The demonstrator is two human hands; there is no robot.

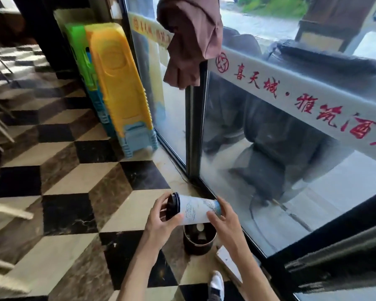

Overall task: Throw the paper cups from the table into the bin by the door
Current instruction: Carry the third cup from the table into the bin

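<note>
Directly above the bin (199, 237), you hold the paper cup (195, 210) horizontally: left hand (161, 216) fingers grip its lidded end, right hand (224, 220) fingers its base.

White window banner (302, 101) reads, in red, "喜天城·雅筑酒".

This is looking like the entrance of an eatery or hotel lobby that is facing a street. A glass door (269, 170) is carrying a white banner strip (302, 105) with red Chinese lettering and a round logo, and polished marble tiles (70, 170) in a black, brown and cream cube pattern are covering the floor. Stacked plastic stools (117, 83) in yellow, green and blue are leaning by the glass, and a small dark bin (199, 241) is standing beside the door.
</note>
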